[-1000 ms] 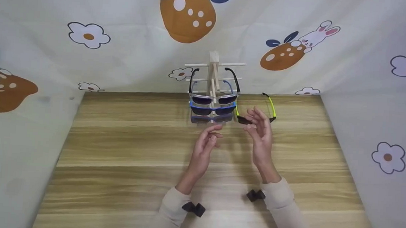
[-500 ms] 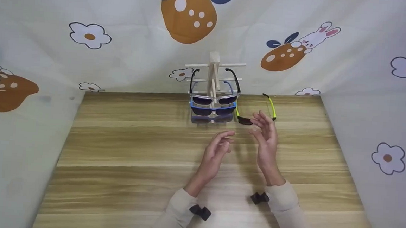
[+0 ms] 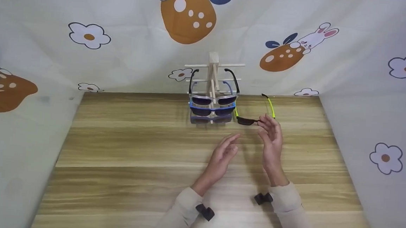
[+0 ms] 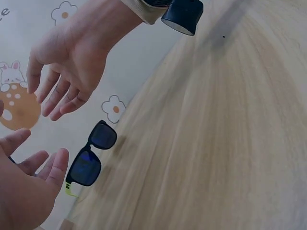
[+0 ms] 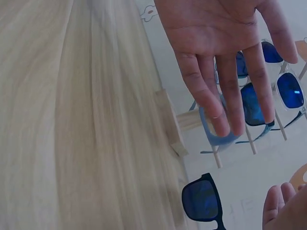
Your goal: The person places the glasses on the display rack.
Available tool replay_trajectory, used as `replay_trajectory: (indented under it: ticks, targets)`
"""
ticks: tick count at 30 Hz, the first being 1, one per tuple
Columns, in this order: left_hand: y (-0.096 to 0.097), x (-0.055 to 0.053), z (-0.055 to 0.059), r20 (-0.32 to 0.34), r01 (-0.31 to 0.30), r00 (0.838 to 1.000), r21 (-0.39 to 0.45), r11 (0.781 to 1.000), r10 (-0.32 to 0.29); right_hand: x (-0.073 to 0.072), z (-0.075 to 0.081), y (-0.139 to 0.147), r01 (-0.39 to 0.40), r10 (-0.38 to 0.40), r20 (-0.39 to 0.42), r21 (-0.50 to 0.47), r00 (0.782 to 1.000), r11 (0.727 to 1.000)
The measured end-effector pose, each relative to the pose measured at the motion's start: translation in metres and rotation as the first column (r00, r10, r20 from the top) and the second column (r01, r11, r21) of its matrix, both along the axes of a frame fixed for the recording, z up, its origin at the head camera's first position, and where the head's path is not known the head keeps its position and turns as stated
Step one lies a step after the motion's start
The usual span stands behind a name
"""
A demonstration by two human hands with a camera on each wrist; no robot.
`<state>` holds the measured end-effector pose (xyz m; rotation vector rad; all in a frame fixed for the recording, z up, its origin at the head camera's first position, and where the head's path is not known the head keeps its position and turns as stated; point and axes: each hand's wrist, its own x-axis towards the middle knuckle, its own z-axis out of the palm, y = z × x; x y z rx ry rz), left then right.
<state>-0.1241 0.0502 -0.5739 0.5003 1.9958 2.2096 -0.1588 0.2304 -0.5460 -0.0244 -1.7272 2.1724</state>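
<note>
Black sunglasses with yellow-green temples [image 3: 246, 121] lie unfolded on the tabletop, right of a wooden glasses rack [image 3: 213, 62]. My right hand [image 3: 272, 144] hovers in front of them, its fingers covering part of the frame in the head view. In the left wrist view the right hand [image 4: 76, 67] is apart from the sunglasses [image 4: 86, 167], holding nothing. My left hand [image 3: 222, 158] floats nearer the body, fingers loosely bent and holding nothing. On the rack sit clear-framed sunglasses [image 3: 201, 100], bright blue ones [image 3: 201, 111] and a bluish translucent pair [image 3: 202, 120].
The wooden tabletop [image 3: 123, 151] meets a printed cloth backdrop [image 3: 135, 60] at the back and sides. Several thin pegs stick out sideways from the rack. A small black camera [image 3: 205, 212] is worn at the left wrist, another camera [image 3: 263, 198] at the right.
Both hands have drifted right and slightly toward the body, uncovering more of the black sunglasses' front. The sunglasses and rack have stayed in place.
</note>
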Motion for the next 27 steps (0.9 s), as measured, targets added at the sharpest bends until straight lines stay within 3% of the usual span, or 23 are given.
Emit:
replay_trajectory:
  ticks: [12,20,27]
  targets:
    - [0.003,-0.009,-0.015,0.051,0.020,0.999,-0.062,0.998,-0.017,-0.005,-0.012,0.015,0.069,-0.071,0.051,0.032,0.996,0.997]
    - [0.005,-0.011,-0.015,0.121,0.039,0.992,-0.067,0.997,-0.031,-0.008,-0.018,0.025,0.129,-0.131,0.072,0.025,0.989,0.991]
    - [0.010,-0.015,-0.016,0.120,0.044,0.992,-0.052,0.998,-0.037,-0.010,-0.023,0.035,0.175,-0.187,0.145,0.087,0.972,0.981]
